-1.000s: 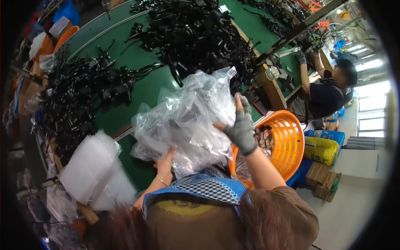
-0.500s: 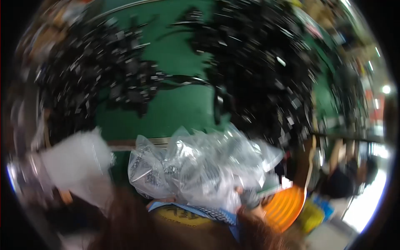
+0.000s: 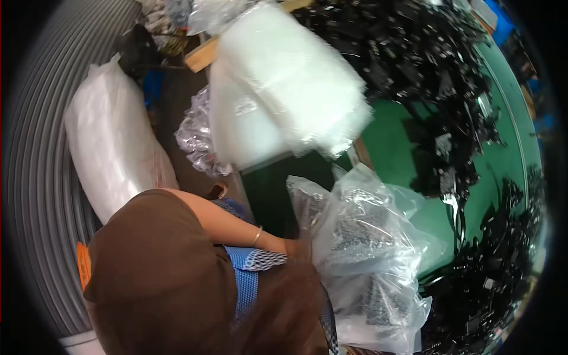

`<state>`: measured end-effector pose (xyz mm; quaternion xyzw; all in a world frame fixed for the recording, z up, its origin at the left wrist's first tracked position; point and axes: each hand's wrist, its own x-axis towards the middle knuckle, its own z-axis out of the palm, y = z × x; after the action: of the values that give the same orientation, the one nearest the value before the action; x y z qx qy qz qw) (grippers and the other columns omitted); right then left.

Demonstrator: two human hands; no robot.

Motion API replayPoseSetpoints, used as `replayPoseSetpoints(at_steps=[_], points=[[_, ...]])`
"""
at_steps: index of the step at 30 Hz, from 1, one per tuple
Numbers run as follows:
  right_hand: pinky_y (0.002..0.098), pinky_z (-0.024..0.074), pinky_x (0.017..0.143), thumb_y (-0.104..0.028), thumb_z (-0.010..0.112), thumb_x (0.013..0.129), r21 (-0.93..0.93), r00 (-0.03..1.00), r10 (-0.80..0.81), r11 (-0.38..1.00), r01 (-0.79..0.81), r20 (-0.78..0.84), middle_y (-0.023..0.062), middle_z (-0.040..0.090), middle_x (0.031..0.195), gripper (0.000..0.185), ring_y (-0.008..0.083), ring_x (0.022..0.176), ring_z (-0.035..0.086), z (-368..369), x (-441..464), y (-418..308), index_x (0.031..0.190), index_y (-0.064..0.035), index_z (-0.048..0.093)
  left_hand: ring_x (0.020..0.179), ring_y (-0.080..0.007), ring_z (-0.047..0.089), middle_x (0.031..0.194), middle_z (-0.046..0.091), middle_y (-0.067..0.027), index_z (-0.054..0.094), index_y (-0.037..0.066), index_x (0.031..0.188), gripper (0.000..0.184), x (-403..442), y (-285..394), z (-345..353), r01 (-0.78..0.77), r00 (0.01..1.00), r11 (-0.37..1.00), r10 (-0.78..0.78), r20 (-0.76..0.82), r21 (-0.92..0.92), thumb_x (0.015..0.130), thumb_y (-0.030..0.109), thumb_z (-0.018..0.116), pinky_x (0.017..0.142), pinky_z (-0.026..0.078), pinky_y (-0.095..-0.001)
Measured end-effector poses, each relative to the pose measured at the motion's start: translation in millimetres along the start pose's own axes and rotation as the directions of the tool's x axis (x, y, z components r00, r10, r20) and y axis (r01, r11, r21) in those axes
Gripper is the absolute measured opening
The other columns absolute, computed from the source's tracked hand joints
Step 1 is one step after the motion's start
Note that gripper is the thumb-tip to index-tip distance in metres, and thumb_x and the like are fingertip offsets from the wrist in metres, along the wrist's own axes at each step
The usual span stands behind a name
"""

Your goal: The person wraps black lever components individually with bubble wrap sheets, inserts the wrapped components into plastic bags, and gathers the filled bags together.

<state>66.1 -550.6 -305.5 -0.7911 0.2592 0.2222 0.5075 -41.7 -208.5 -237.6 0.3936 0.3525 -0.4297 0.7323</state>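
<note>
My left hand point(image 3: 291, 246) reaches from a brown sleeve, with a bracelet at the wrist. It is at the near side of several clear plastic bags point(image 3: 373, 248) with dark parts inside, and its fingers are hidden or blurred, so a grip cannot be made out. Beyond it lies a stack of white translucent plastic sheets or bags point(image 3: 296, 71), with a small printed label on a lower layer. My right hand is outside the picture.
Piles of black cabled parts point(image 3: 414, 47) cover much of the green table point(image 3: 384, 136). A large white plastic-wrapped bundle point(image 3: 118, 136) stands at the left beside a grey corrugated shutter point(image 3: 35, 148). Crumpled clear plastic point(image 3: 198, 136) sits beside the white stack.
The view has swung left, bringing the shutter, white bundle and white stack in. The clear bags now appear further right. My right hand, blurred near the orange object earlier, is out of sight.
</note>
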Motion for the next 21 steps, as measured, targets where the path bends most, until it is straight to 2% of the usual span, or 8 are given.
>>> replayPoseSetpoints(at_steps=[4,10,16,21], points=[[0.0321,0.0436,0.090,-0.035,0.069,0.077,-0.085,0.999,-0.038,0.996,0.038,0.003,0.0090,0.057,0.115,0.057,0.0230,0.107,0.054,19.7,-41.0,-22.7,0.119,-0.0027,0.049,0.094,-0.0251,0.059,0.108,0.058,-0.0125,0.049,-0.003,0.118,0.043,-18.1,-10.8,-7.8,-0.055,0.996,0.998,0.053,0.078,0.017,0.083,0.016,0.066,0.077,0.048,-0.0388],[0.0328,0.0436,0.090,-0.036,0.069,0.076,-0.222,0.992,-0.093,0.969,0.111,0.091,0.0100,0.058,0.113,0.056,0.0236,0.105,0.054,91.9,-169.5,-69.2,0.117,-0.0027,0.050,0.094,-0.0249,0.059,0.107,0.059,-0.0125,0.050,-0.003,0.117,0.042,-86.8,-30.6,-56.8,-0.186,0.961,0.982,0.179,0.210,0.017,0.083,0.015,0.066,0.077,0.048,-0.0387],[0.0334,0.0436,0.089,-0.037,0.069,0.075,-0.344,0.970,-0.096,0.923,0.171,0.225,0.0109,0.059,0.111,0.056,0.0242,0.104,0.055,232.5,-336.9,-101.2,0.116,-0.0027,0.052,0.093,-0.0246,0.059,0.107,0.059,-0.0124,0.050,-0.003,0.117,0.041,-210.1,-71.3,-178.3,-0.337,0.908,0.941,0.336,0.251,-0.042,0.083,0.015,0.066,0.076,0.048,-0.0386],[0.0340,0.0436,0.089,-0.038,0.070,0.075,-0.441,0.925,-0.045,0.869,0.223,0.378,0.0117,0.060,0.109,0.056,0.0246,0.103,0.056,361.4,-442.7,-117.2,0.114,-0.0026,0.054,0.093,-0.0244,0.059,0.106,0.059,-0.0124,0.050,-0.003,0.116,0.041,-305.1,-123.1,-302.8,-0.415,0.886,0.893,0.440,0.148,-0.173,0.083,0.015,0.065,0.076,0.048,-0.0385]])
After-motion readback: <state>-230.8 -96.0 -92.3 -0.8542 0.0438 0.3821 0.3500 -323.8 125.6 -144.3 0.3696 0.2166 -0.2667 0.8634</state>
